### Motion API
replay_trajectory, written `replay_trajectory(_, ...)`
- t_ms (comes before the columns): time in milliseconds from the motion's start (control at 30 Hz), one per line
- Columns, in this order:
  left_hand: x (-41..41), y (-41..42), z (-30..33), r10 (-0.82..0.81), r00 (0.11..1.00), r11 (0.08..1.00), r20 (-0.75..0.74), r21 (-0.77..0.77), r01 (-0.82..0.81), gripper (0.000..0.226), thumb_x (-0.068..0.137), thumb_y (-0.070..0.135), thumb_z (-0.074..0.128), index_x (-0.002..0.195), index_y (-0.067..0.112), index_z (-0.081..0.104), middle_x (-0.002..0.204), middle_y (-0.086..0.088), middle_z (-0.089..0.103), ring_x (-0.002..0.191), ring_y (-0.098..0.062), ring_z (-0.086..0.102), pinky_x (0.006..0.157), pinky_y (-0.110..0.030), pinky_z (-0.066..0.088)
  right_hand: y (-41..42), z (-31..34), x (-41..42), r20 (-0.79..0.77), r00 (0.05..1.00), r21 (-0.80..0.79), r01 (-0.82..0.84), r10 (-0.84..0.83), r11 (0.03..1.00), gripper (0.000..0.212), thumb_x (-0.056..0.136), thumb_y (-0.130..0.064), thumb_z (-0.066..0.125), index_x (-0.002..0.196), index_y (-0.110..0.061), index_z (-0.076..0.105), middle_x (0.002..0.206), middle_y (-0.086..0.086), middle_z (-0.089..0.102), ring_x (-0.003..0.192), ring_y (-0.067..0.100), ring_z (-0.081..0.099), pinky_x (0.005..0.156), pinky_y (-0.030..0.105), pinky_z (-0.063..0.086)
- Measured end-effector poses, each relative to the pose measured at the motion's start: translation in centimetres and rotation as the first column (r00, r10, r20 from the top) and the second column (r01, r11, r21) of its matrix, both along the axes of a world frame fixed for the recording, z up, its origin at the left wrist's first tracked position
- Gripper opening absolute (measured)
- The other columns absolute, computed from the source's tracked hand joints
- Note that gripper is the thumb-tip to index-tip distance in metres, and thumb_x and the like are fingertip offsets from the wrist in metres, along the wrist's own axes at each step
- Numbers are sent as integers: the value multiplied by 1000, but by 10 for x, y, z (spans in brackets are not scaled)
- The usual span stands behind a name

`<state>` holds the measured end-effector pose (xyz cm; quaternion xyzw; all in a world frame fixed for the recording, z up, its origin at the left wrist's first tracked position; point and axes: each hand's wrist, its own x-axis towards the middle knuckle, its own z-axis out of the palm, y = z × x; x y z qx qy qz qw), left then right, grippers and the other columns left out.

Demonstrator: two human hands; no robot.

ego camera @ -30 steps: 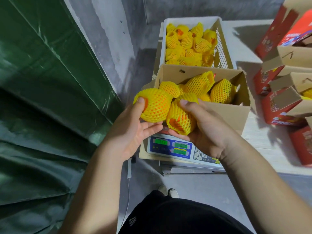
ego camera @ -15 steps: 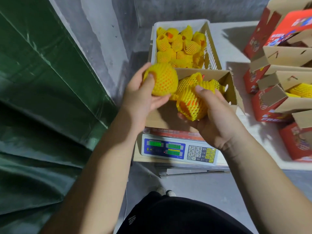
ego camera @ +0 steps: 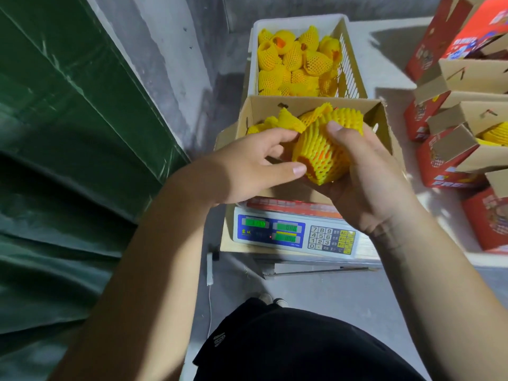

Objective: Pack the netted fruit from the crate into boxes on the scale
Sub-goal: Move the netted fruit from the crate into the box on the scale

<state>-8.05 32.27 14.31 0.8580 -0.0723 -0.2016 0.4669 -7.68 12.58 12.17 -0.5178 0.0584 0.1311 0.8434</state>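
While hands (ego camera: 365,177) hide it, box (ego camera: 308,105) contents blur.

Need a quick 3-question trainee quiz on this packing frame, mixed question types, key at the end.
1. True or false: the open cardboard box sits on the scale.
2. Multiple choice: where is the white crate of netted fruit? A) behind the box on the scale, B) on the floor by the green tarp, C) on top of the red boxes.
3. Fill in: the right hand grips one netted fruit over the box, while the left hand touches it with its ____.

Key: 1 true; 2 A; 3 thumb. The left fingers reach toward the fruit already in the box; whether they grip anything there cannot be told.
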Motion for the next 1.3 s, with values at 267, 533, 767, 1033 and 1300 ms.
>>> replay_trajectory(267,-8,8,-8,139,988,987,70,-90,-132,77,81,44,75,152,25,48,127,-1,70,110,-21,74,101,-51,57,19,8,-4,43,997,-39,-66,68,997,39,101,-18,65,137,-11,52,127,20,69,115,39,70,97,65,54)
replay_trajectory(533,-7,9,-10,220,957,953,188,-250,-170,45,81,24,81,122,30,62,112,-4,78,105,-18,75,100,-43,59,19,4,1,82,994,-89,-63,71,994,102,71,-18,93,149,-30,29,134,11,58,116,33,70,88,54,61)
replay_trajectory(767,-4,8,-11,267,933,929,242,-320,-183,35,83,22,85,111,30,67,106,6,80,97,-13,77,86,-28,61,5,-1,8,135,967,-285,-173,218,943,114,50,-44,104,144,-35,39,132,9,64,117,33,69,92,55,60)
replay_trajectory(1033,-8,-6,-20,319,915,899,246,-383,-211,25,89,11,82,105,25,69,100,2,79,95,-9,75,80,-21,58,-7,-5,15,101,977,-66,-182,188,981,45,86,-34,76,127,-28,61,121,5,73,115,27,70,100,58,55)
replay_trajectory(1300,-6,-9,-7,414,874,901,253,-249,-355,16,101,14,68,110,28,69,105,5,75,97,-5,70,93,-29,56,-52,15,57,419,869,-849,273,263,452,99,87,-42,81,161,-26,18,156,4,40,142,13,40,118,39,36)
